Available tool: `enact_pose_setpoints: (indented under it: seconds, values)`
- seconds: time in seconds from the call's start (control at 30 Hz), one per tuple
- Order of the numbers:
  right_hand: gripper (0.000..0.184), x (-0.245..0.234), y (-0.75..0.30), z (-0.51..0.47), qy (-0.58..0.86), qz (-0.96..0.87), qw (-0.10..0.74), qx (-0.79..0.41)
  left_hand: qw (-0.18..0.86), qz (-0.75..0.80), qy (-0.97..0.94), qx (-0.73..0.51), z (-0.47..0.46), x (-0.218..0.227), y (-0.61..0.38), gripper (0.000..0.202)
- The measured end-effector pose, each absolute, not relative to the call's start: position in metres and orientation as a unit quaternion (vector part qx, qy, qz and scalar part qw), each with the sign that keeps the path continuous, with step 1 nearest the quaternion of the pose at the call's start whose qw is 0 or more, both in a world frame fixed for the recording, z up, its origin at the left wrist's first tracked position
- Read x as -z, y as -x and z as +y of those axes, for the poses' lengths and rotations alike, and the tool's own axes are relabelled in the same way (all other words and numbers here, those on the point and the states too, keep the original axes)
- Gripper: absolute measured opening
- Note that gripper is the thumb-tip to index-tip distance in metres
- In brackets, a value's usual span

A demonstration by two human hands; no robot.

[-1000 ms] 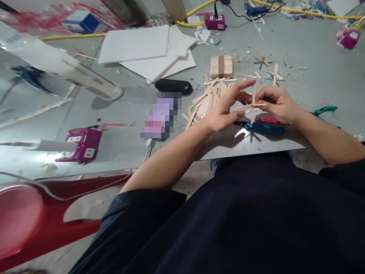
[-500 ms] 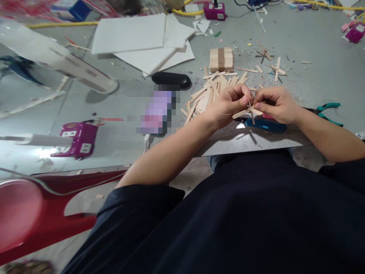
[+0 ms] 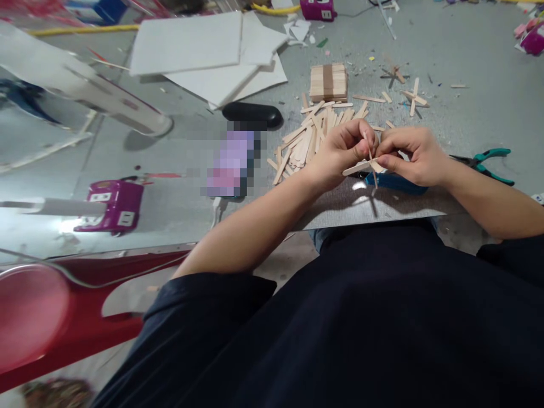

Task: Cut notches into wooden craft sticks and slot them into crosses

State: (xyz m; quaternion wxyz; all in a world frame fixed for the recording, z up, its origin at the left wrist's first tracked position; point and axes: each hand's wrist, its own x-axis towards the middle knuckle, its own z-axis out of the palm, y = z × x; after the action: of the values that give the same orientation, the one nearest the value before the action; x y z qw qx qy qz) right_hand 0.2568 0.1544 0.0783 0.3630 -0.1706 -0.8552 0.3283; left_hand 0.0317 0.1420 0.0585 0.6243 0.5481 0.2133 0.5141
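Both hands come together over the near edge of the table around a small cross of popsicle sticks [image 3: 357, 168]. My left hand [image 3: 343, 148] is closed, pinching the cross between thumb and fingers. On the other side my right hand [image 3: 411, 152] pinches it too, its thumb against a stick. Fingers cover part of the joint. Loose popsicle sticks [image 3: 304, 144] lie in a heap just beyond my left hand. Behind them stands a banded bundle of sticks [image 3: 338, 82]. Beneath my right hand rests a blue tool [image 3: 399, 183], partly covered.
Pliers with teal handles [image 3: 493, 155] lie to the right. Two star-shaped stick pieces, one a pale star [image 3: 414, 99], are farther back. At left are a phone [image 3: 233, 161], a black case [image 3: 253, 115], white foam boards [image 3: 187, 45], a purple power strip [image 3: 114, 204] and a red stool [image 3: 34, 317].
The view has shifted slightly, so the table things sit a bit higher and more to the left. The cross has turned a little between my fingers, and both hands keep their grip.
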Motion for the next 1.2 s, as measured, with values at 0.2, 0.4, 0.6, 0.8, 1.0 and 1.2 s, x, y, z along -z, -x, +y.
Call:
enact_pose_setpoints:
  seconds: [0.2, 0.4, 0.6, 0.8, 1.0, 1.2]
  values:
    - [0.038, -0.077, -0.256, 0.154, 0.171, -0.868, 0.353, -0.305, 0.583, 0.236, -0.586, -0.511, 0.157, -0.055, -0.020, 0.072]
    - [0.049, -0.075, -0.257, 0.155, 0.174, -0.861, 0.341, -0.334, 0.565, 0.229, -0.608, -0.508, 0.159, -0.048, -0.020, 0.068]
    - [0.057, -0.066, -0.251, 0.156, 0.260, -0.815, 0.374, -0.359, 0.493, 0.271, -0.611, -0.557, 0.166, -0.027, -0.019, 0.069]
    - [0.061, -0.058, -0.250, 0.164, 0.319, -0.751, 0.486, -0.311, 0.399, 0.293, -0.611, -0.618, 0.178, -0.013, -0.016, 0.069]
    - [0.055, -0.065, -0.245, 0.156, 0.309, -0.738, 0.451, -0.396, 0.341, 0.247, -0.666, -0.616, 0.180, -0.014, -0.015, 0.069]
    - [0.058, -0.080, -0.240, 0.146, 0.289, -0.717, 0.426, -0.470, 0.328, 0.213, -0.706, -0.590, 0.175, -0.017, -0.017, 0.066]
